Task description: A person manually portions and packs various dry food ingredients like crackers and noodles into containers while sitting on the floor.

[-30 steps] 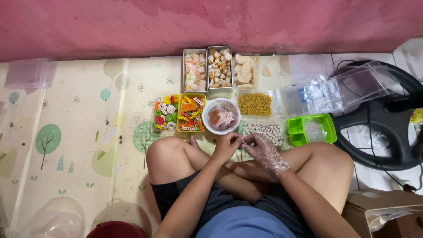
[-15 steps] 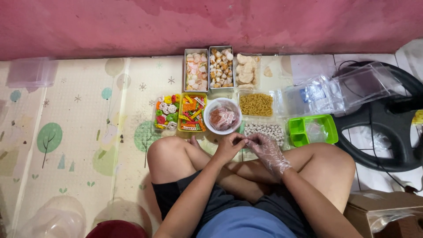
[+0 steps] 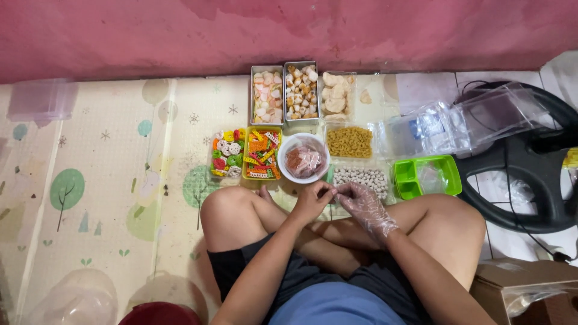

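Observation:
I sit cross-legged on a patterned play mat [image 3: 114, 180]. My left hand [image 3: 313, 203] is bare, and its fingertips pinch the glove fingertips of my right hand [image 3: 363, 209], which wears a thin clear plastic glove. The two hands meet over my shins, just in front of a white bowl [image 3: 288, 171] holding pinkish pieces in plastic. Beside the bowl stand trays of snacks: multicoloured pieces [image 3: 262, 153], small white balls [image 3: 361, 177] and yellow curls [image 3: 349, 142].
Three trays of pale crackers [image 3: 301, 90] stand by the pink wall. A green compartment tray [image 3: 400, 180], clear plastic boxes [image 3: 457, 123] and a black steering wheel [image 3: 530, 180] lie right. A cardboard box [image 3: 524, 286] sits at bottom right, with clear containers [image 3: 39, 99] left.
Both hands stay joined at the fingertips over my legs, with only small finger movement. Nothing else has moved.

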